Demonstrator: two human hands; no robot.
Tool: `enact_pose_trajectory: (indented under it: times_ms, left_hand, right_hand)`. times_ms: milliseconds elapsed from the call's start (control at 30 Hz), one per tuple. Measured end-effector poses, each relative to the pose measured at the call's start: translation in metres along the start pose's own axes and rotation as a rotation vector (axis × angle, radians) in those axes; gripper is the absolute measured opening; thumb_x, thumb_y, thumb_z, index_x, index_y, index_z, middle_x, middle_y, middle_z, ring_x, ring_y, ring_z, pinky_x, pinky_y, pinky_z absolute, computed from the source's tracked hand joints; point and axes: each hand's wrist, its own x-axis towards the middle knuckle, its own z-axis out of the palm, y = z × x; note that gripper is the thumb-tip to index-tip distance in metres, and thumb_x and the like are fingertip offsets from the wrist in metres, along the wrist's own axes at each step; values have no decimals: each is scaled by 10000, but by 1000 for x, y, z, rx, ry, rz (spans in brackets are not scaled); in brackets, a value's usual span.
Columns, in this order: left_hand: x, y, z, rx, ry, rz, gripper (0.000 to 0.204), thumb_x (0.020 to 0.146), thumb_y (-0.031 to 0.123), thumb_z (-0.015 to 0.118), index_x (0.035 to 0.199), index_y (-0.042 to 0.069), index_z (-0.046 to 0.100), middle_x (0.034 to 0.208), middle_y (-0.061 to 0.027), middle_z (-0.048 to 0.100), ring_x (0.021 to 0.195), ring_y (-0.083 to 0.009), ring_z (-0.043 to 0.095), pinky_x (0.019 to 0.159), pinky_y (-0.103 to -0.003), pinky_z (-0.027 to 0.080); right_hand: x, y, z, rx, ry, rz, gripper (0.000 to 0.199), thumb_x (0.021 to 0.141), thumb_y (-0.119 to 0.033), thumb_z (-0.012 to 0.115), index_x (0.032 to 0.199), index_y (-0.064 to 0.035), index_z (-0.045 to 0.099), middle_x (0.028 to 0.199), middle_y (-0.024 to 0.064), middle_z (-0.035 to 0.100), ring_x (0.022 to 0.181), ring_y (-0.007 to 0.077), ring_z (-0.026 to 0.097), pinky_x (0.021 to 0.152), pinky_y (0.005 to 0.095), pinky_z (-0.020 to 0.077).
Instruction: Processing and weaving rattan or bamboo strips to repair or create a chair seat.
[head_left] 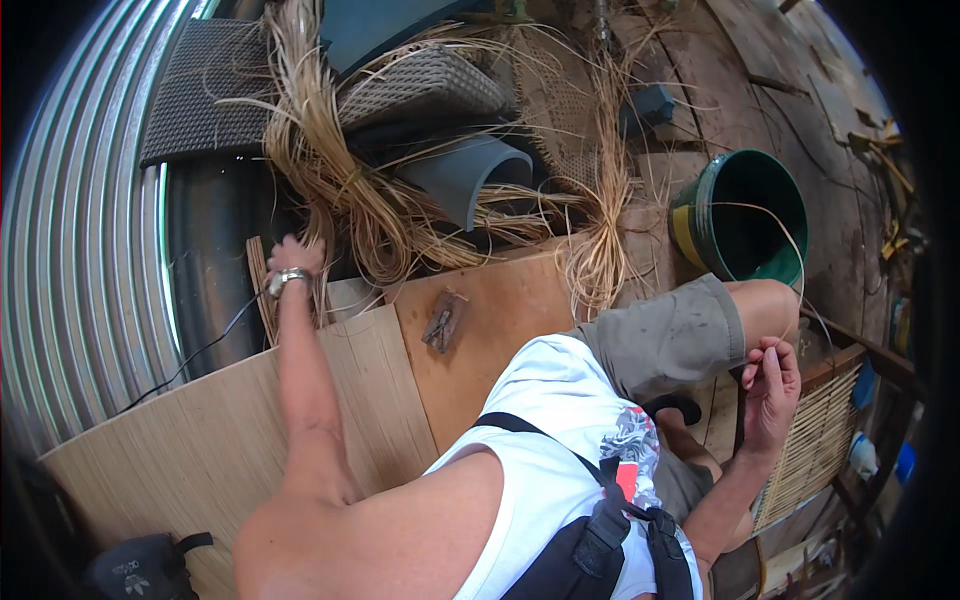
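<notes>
Soft daylight | glare on corrugated metal (85, 260) | green bucket (692, 228) dark inside | left hand (296, 258) slightly blurred | edges bent, corners black

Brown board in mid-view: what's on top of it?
A small block lies on the brown board; fibre strands overlap its far right corner. The white shirt hides its near part.

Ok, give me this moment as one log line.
left hand: beside strand bundle, grip unclear | right hand: fingers pinching thin strand | green bucket: beyond right hand
</notes>
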Motion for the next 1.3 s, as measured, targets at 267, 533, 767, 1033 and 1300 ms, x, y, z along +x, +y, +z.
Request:
enact_pose_trajectory:
  times_ms: [267,533,767,1033,1300]
  left_hand:
    - [82,-77,96,153,-179,63,508,703,412,814,1064,63,734,1095,-185,702,1050,-330,670,918,-400,530]
    - [135,-95,-67,263,-114,201,217,813,199,680,1008,142,754,1059,-146,706,1023,-326,674,886,-410,549]
    - [-53,11,-98,-734,-150,535,218,890,193,685,1013,14,667,820,-70,688,710,-101,613,616,-301,502]
    - [-114,80,-21,-1953,-978,58,210,961,112,597,1155,34,578,1040,-75,670,948,-203,661,840,-362,564]
    - [-128,98,-35,-1836,-757,-7,357,832,69,777,1120,82,566,984,-40,689,839,-180,683,670,-321,571]
  right_hand:
    - [-4,2,2,2,16,5,157,1008,-97,542,1128,-9,592,932,68,648,708,78,588,643,193,479]
    - [4,1,13,1,-28,-2,211,999,-113,561,1185,-14,580,921,61,651,682,70,579,609,171,452]
    - [20,0,84,-96,10,-169,265,982,-97,566,1239,-32,555,910,36,651,675,57,574,594,168,415]
    - [48,-27,143,-193,-63,-496,205,994,-33,515,1192,-30,570,937,26,620,726,35,546,618,164,455]
    - [93,44,136,-890,-279,-310,188,906,-105,583,1041,11,643,831,128,640,826,263,659,709,368,506]
